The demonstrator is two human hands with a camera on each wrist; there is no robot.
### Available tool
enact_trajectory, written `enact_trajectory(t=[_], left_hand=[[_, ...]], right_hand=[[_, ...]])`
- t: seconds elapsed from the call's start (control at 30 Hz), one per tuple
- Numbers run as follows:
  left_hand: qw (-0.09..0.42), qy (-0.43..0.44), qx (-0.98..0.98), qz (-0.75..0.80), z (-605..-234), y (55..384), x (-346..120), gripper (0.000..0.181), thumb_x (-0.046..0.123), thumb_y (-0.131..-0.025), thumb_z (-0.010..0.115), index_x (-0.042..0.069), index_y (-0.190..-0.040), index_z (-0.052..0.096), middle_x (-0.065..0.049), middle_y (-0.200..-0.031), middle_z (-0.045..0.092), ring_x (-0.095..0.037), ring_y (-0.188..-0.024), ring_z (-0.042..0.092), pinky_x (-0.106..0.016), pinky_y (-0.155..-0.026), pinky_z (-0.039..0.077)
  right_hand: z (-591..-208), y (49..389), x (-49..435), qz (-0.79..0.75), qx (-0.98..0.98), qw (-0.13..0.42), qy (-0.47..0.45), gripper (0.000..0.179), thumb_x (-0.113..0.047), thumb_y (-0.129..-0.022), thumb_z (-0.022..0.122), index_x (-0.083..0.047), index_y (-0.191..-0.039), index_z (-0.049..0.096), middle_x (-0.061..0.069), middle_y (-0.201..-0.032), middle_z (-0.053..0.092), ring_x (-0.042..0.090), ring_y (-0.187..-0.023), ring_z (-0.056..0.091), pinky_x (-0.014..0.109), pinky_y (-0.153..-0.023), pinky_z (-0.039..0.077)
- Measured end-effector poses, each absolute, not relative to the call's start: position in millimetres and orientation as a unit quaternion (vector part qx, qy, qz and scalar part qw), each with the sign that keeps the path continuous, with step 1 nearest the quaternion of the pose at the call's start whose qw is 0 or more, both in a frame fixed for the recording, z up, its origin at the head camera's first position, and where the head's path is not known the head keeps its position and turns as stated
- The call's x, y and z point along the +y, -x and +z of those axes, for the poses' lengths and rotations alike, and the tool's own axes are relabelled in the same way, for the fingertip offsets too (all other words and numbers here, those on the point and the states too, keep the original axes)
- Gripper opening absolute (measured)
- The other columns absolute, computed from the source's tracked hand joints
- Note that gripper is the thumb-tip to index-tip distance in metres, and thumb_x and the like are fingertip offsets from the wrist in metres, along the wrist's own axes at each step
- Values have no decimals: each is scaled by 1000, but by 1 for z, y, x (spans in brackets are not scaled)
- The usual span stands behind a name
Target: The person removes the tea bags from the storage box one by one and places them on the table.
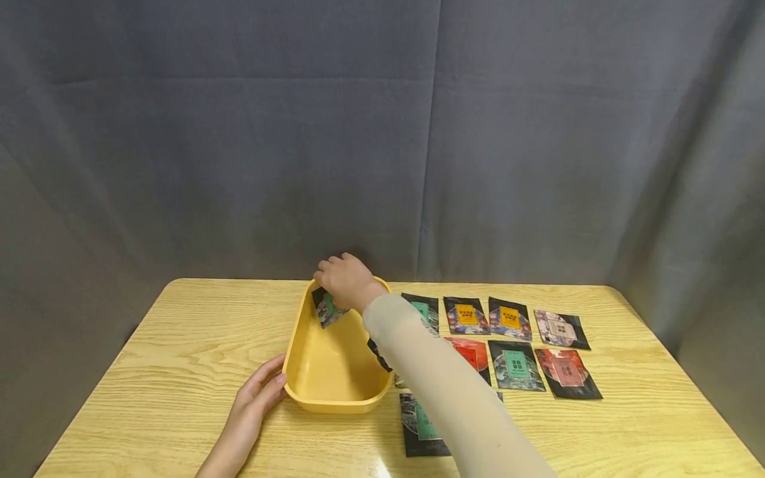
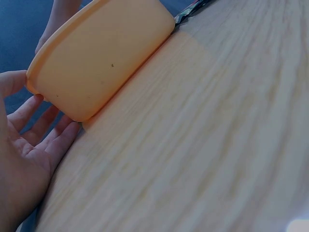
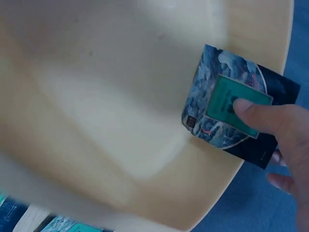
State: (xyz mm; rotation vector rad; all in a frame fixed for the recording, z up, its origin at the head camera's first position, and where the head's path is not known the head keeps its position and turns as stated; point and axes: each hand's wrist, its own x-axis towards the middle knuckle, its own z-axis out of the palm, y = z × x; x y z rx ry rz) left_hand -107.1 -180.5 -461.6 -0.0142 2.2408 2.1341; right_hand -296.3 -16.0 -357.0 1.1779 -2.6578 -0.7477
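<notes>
My right hand (image 1: 346, 282) is over the far end of a yellow plastic bin (image 1: 335, 406). It pinches a dark sachet (image 3: 231, 99) with a green label, thumb on the label and the other fingers behind. The sachet hangs tilted, partly inside the bin, at its far wall. At the bin's near left corner, my left hand (image 1: 255, 397) holds the rim, with the thumb at the rim and the fingers against the outer wall in the left wrist view. The bare bottom of the bin shows in the head view.
Several flat sachets lie in rows right of the bin, among them an orange-labelled sachet (image 1: 510, 317), a green-labelled sachet (image 1: 516, 365) and a red-labelled sachet (image 1: 569, 373). My right sleeve (image 1: 442, 378) covers some. A grey curtain (image 1: 382, 146) hangs behind the wooden table (image 1: 179, 358).
</notes>
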Motion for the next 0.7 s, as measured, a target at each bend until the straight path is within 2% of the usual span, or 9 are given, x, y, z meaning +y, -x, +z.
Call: enact_trajectory(t=[0.13, 0.27, 0.5, 0.6, 0.7], left_hand=[[25, 9, 720, 693, -462, 108, -181, 50, 30, -105, 49, 4, -147, 41, -14, -149, 43, -13, -125, 50, -23, -99, 46], [23, 9, 719, 694, -462, 108, -180, 50, 29, -105, 48, 3, -147, 42, -15, -148, 43, -12, -124, 50, -20, -97, 44], [21, 4, 716, 698, -462, 109, -180, 49, 28, -105, 49, 2, -146, 42, -15, -147, 44, -5, -119, 53, -18, -95, 46], [15, -1, 714, 700, -463, 109, -180, 48, 26, -106, 48, 1, -146, 42, -17, -147, 44, -2, -116, 54, -17, -93, 46], [12, -7, 714, 700, -464, 110, -179, 48, 25, -106, 46, 0, -146, 41, -19, -147, 43, -2, -116, 53, -16, -93, 46]], right_hand=[[-349, 295, -8, -181, -895, 58, -403, 28, -31, -90, 74, -24, -117, 69, -9, -108, 70, 11, -96, 64, 32, -92, 49], [-344, 291, 1, -143, -895, 63, -417, 19, -30, -88, 76, -22, -105, 70, -9, -95, 71, 10, -82, 64, 31, -85, 51], [-342, 279, 16, -115, -865, 141, -468, 6, -21, -90, 74, -21, -93, 69, -7, -82, 68, 11, -71, 60, 30, -68, 48], [-340, 270, 21, -114, -853, 167, -480, 2, -20, -93, 70, -21, -92, 69, -7, -78, 67, 11, -69, 59, 28, -60, 44], [-338, 260, 27, -107, -848, 187, -484, 3, -22, -93, 70, -21, -92, 67, -8, -77, 67, 10, -68, 58, 27, -58, 42]])
